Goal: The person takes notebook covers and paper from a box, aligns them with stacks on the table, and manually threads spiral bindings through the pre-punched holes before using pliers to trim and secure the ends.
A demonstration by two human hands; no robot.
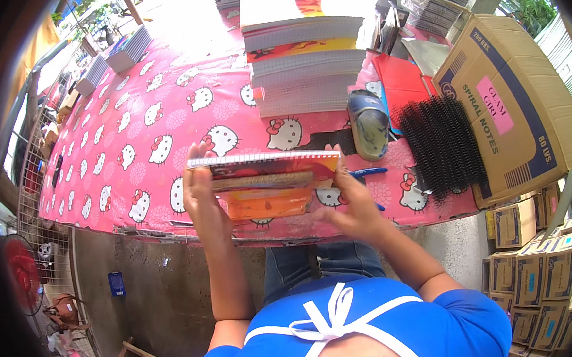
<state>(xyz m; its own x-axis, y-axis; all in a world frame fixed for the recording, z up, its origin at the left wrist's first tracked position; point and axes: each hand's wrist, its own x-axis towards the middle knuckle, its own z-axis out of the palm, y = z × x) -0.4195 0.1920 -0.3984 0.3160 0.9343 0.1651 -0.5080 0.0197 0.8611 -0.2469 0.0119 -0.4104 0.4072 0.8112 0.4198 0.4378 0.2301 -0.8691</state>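
Note:
Between my two hands, a loose block of notebook pages (265,158) with a red and yellow cover is held above the near edge of the table. A row of punched holes runs along its upper edge, and no coil shows in it. My left hand (202,193) grips the left end, fingertips reaching up past the edge. At the other end my right hand (354,207) presses against the side with its thumb pointing inward. Just below the pages are a brown wooden-looking strip (263,182) and an orange packet-like thing (268,204); whether they touch the pages I cannot tell.
A tall stack of page blocks (308,66) stands behind my hands. To the right lie a blue pen (369,171), a blue-green clog-like object (369,124), black spiral coils (438,146) and a tilted cardboard box (523,98). A pink patterned cloth (140,141) covers the table.

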